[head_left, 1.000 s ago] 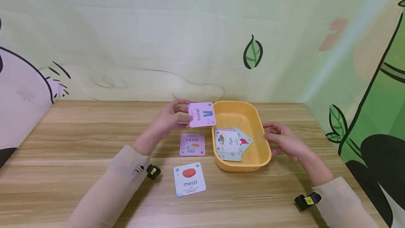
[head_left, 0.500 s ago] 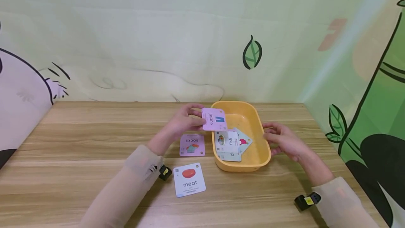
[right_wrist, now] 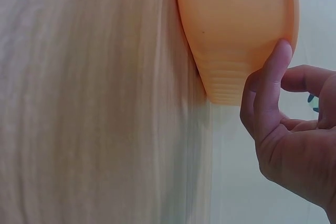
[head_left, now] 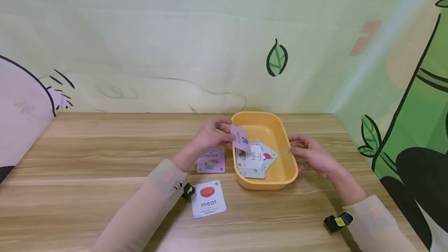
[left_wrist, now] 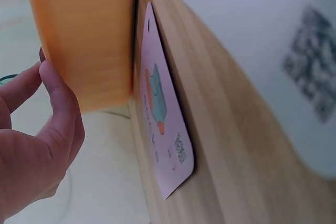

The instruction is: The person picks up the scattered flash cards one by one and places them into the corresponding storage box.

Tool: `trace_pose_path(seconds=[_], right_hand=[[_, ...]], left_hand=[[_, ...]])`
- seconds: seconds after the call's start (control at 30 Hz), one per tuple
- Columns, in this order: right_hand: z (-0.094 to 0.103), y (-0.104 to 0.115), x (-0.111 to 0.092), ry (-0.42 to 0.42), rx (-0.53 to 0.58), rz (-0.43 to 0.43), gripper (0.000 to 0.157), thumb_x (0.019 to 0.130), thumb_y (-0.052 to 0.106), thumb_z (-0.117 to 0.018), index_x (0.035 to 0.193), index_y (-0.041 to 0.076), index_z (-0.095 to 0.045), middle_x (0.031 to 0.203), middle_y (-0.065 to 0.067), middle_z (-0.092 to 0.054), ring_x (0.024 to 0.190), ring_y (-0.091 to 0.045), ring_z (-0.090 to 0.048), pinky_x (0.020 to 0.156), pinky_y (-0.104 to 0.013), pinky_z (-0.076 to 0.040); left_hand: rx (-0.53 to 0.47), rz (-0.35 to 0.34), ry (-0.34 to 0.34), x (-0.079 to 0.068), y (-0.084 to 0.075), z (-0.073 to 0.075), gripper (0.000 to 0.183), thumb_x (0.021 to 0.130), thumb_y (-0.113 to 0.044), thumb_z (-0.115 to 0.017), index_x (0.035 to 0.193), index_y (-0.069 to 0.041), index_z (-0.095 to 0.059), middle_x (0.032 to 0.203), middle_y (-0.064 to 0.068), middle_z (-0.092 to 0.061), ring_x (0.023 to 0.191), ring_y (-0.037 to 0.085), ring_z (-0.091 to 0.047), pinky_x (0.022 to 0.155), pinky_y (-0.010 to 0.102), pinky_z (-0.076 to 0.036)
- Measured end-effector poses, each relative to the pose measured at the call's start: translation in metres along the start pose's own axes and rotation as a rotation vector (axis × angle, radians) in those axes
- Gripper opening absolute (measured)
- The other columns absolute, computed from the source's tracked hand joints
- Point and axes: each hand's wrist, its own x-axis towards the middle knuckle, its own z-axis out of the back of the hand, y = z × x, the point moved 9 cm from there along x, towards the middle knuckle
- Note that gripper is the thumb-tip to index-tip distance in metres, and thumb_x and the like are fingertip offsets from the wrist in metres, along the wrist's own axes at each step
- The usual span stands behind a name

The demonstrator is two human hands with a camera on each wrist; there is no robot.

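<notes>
My left hand [head_left: 214, 135] pinches the purple "jeans" flashcard [head_left: 240, 138] by its left edge. That card tilts down inside the left rim of the yellow-orange plastic basket [head_left: 288, 158], above the "fish" card [head_left: 252, 159]. From the left wrist view, the fingers of the left hand [left_wrist: 44, 135] are at the basket's rim, and the wall hides the card. My right hand [head_left: 313, 156] rests its fingertips against the basket's right side. Seen from the right wrist, a fingertip of the right hand [right_wrist: 294, 124] touches the outer wall near the rim.
A purple "socks" card [head_left: 211, 162] lies left of the basket, partly behind the left forearm. Nearer me is a white "meat" card [head_left: 209, 201]. A radish-picture card [head_left: 268, 154] and another partly covered card lie in the basket. A printed cloth hangs behind the wooden table [head_left: 105, 147].
My left hand has carried the "jeans" card rightward and down, from left of the basket to inside its left rim, and the card has tilted. The right hand stays at the basket's side.
</notes>
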Motion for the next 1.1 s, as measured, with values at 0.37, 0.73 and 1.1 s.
trace_pose_path(seconds=[0.37,0.73,1.1], right_hand=[[-0.001,0.002,-0.001,-0.002,0.002,0.003,0.058,0.104,0.01,-0.054,0.152,-0.009,-0.029,0.132,-0.031,-0.053,0.1,-0.025,-0.066,0.062,-0.036,-0.061],[-0.001,0.002,0.0,-0.006,0.007,0.002,0.056,0.104,0.009,-0.053,0.151,-0.009,-0.029,0.133,-0.031,-0.053,0.1,-0.023,-0.066,0.06,-0.033,-0.06],[-0.001,0.001,0.0,0.0,0.012,-0.001,0.055,0.104,0.009,-0.052,0.151,-0.009,-0.03,0.135,-0.033,-0.051,0.1,-0.024,-0.066,0.061,-0.033,-0.06]], left_hand=[[0.051,0.004,-0.029,0.003,0.001,0.0,0.048,0.092,0.001,-0.075,0.135,0.0,-0.055,0.11,0.017,-0.059,0.078,0.023,-0.066,0.083,0.043,-0.061],[0.197,-0.014,-0.073,0.005,-0.006,-0.004,0.042,0.088,-0.001,-0.075,0.125,0.003,-0.054,0.098,0.011,-0.056,0.068,0.019,-0.059,0.07,0.038,-0.061],[0.245,-0.034,-0.101,-0.003,-0.008,0.003,0.033,0.097,-0.02,-0.072,0.122,-0.005,-0.057,0.106,0.013,-0.059,0.086,0.029,-0.064,0.078,0.044,-0.06]])
